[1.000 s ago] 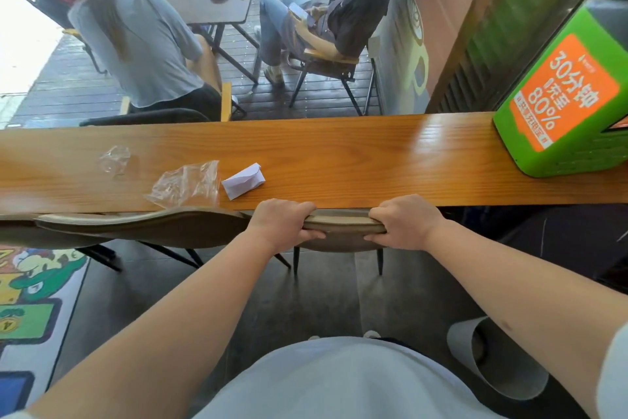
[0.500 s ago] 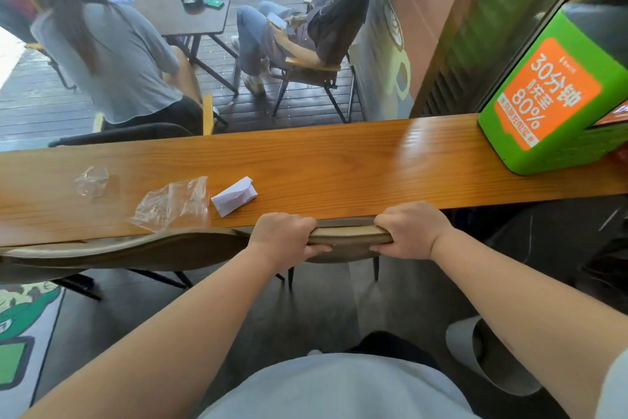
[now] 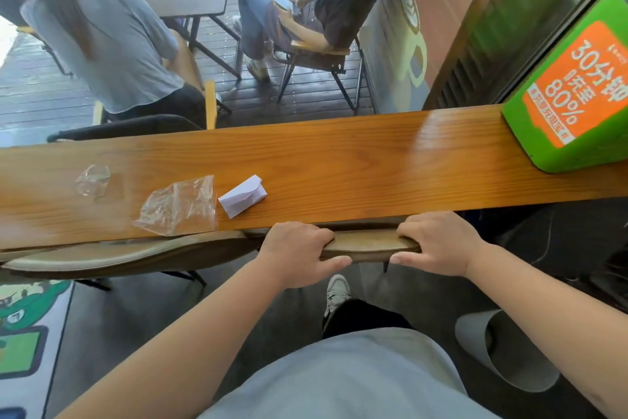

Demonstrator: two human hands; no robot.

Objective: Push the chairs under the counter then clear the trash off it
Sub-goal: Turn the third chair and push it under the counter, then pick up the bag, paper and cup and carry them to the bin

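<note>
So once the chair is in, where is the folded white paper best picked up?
Probably by its raised folded ridge, pinched from above. The folded white paper lies low on the counter, a little apart from the clear plastic bag, so a top pinch across its short width should avoid snagging the bag.

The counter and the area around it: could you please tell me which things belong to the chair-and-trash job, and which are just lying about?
Job: chair back, held by left hand and right hand; second chair; plastic bag; folded paper; crumpled wrap; counter.
Not job: green box; floor mat.

Light grey-blue shirt (image 3: 339,381), black trousers (image 3: 360,316), white sneaker (image 3: 336,293).
</note>
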